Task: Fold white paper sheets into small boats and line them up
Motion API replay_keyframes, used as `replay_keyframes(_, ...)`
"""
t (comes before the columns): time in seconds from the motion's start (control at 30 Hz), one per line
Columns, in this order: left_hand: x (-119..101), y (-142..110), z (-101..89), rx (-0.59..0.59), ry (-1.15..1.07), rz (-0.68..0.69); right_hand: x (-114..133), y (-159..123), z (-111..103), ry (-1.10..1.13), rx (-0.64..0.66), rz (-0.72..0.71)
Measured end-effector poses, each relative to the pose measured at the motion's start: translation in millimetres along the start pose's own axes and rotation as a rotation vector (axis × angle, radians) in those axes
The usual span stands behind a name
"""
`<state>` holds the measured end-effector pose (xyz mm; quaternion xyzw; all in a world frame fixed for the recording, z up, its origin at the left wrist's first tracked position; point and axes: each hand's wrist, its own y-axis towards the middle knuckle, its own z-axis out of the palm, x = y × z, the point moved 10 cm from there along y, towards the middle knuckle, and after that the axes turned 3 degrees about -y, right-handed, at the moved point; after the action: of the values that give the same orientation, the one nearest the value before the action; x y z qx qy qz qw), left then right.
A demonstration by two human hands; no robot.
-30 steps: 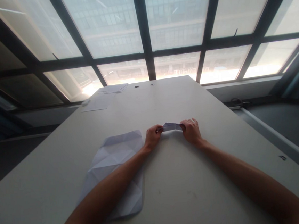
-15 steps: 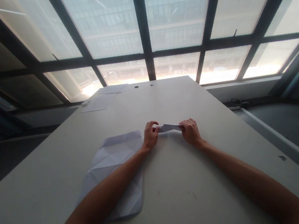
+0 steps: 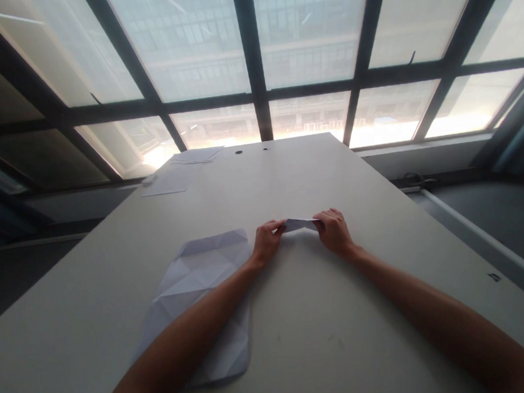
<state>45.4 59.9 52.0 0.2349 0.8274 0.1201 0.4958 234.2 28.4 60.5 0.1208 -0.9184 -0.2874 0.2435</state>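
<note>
A narrow piece of folded paper (image 3: 300,224) spans the gap between my two hands, just above the white table. My left hand (image 3: 266,241) pinches its left end between thumb and fingers. At the other end, my right hand (image 3: 333,230) grips the paper with the fingers curled over it; that end is hidden inside the hand. A larger creased sheet of paper (image 3: 195,272) lies to the left, partly covered by my left forearm.
Several flat paper sheets (image 3: 164,182) lie at the table's far left corner. Two small dark spots, one a round disc (image 3: 238,152), sit near the far edge. A small dark mark (image 3: 493,277) is at the right. Windows (image 3: 303,34) rise beyond the white table (image 3: 310,327).
The fingers of my left hand have closed down onto the left end of the folded paper and shifted slightly right. My right hand has barely moved.
</note>
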Motion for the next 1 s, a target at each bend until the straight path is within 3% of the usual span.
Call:
replay_keyframes(0.17,3.8,-0.9,1.3,0.007,-0.093,-0.082,4.3,-0.3,1.1,0.020,-0.008,-0.064)
replay_keyframes(0.43,6.0,-0.5,-2.3,-0.038,-0.071,-0.071,16.1,-0.8,0.9,0.047,0.025,-0.121)
replay_keyframes(0.53,12.1,0.6,-6.6,-0.067,-0.044,-0.088,3.5,1.3,-2.4,0.097,-0.003,-0.020)
replay_keyframes(0.67,20.8,1.4,-13.7,-0.126,-0.043,-0.114,-38.1,4.5,0.0,0.320,-0.031,0.217)
replay_keyframes(0.77,26.0,1.3,-15.7,-0.147,-0.052,-0.134,-51.1,9.0,10.1,0.483,0.065,0.225)
replay_keyframes(1.0,30.0,0.7,-15.5,-0.149,-0.054,-0.157,-54.2,8.1,22.1,0.645,0.332,0.168)
